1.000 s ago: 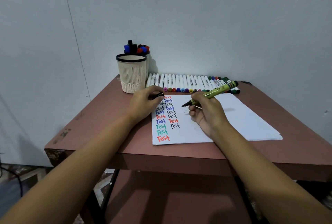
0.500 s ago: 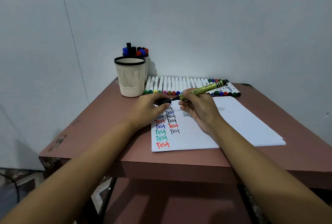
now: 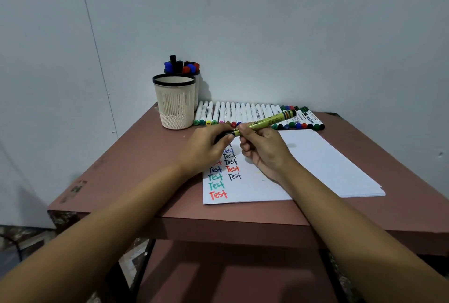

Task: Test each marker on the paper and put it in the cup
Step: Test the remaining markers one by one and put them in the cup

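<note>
My right hand (image 3: 263, 150) grips a yellow-green marker (image 3: 267, 121) by its front end, barrel pointing up and to the right. My left hand (image 3: 206, 148) is closed on the marker's black cap (image 3: 224, 135), which sits against the marker's tip. Both hands hover over the white paper (image 3: 315, 166), where several coloured "Test" words are written in two columns. A cream mesh cup (image 3: 175, 103) with a black rim stands at the back left; its inside is hidden.
A row of white markers (image 3: 238, 114) with coloured caps lies along the wall behind the paper. A second cup (image 3: 196, 88) full of blue, red and black markers stands behind the cream cup. The brown table's front edge (image 3: 218, 220) is near me.
My right hand lifted the marker's tip off the paper and swung it left to meet my left hand. The cap has closed over the tip.
</note>
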A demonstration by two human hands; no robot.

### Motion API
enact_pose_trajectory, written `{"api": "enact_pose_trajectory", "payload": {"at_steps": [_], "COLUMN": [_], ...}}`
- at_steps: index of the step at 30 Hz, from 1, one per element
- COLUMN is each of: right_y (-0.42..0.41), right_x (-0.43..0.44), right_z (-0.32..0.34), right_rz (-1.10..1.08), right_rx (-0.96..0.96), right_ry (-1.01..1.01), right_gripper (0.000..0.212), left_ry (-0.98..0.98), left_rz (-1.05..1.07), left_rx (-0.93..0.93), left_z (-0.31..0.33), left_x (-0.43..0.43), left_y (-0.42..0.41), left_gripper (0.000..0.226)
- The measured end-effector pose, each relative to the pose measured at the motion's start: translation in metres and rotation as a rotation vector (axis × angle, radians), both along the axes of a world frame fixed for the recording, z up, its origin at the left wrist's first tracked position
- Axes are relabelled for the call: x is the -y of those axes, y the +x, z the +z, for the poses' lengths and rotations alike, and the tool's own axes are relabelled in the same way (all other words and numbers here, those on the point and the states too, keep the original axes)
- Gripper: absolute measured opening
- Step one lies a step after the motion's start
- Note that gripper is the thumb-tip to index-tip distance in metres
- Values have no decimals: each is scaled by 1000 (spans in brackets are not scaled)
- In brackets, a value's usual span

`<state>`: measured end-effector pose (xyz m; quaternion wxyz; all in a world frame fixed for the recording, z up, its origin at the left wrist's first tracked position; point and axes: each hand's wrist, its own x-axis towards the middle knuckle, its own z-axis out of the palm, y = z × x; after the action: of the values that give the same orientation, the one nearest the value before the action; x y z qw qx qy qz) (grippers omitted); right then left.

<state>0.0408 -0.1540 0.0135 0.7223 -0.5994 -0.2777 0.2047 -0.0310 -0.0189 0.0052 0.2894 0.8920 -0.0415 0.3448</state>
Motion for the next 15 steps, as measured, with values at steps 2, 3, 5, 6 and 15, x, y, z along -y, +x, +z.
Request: {"api": "enact_pose_trajectory", "payload": {"at_steps": [2,3,5,6,15], "right_y": [1,1,3,4,5], "right_x": [-1,-1,-1,-1,0], "right_z": [-1,-2,-2,-2,4], "right_rz": [31,48,72,80,-19], "right_rx": [5,9,11,4,-26], "right_ry": [15,21,21,24,6], "right_gripper": [21,18,13,11,21], "left_ry": [10,14,18,20,-402], "left_rz": [-12,-17,-24,-26,-62], "left_rx": [-17,-23,-38,-43,-66], "left_z": [-1,-1,-2,-2,7], "left_x": [0,-1,-3,-4,-2], "left_y": [2,2,3,4,1], "left_gripper": [26,27,29,30,16]}}
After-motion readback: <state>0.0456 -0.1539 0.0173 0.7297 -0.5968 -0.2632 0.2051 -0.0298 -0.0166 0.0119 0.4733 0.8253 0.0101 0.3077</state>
